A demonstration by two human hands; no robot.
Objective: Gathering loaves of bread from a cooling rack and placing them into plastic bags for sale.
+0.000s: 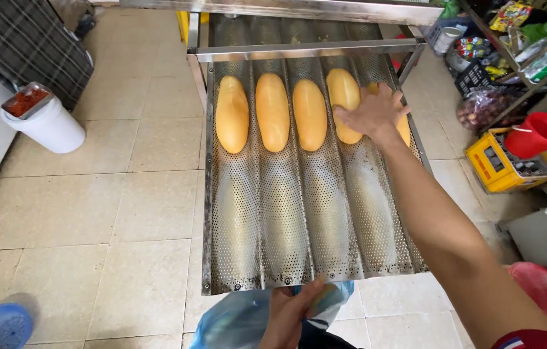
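Right hand [371,111], fingers spread, rests on the rightmost loaves [344,103], lengthwise in the tray [286,226]; left hand [289,313] grips a bag [235,323].

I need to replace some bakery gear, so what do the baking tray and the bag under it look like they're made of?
The baking tray looks like thin sheet metal, dull silver and punched with fine holes, pressed into long channels. The bag, held by the left hand, seems to be thin, translucent bluish plastic film, crumpled and slightly glossy.
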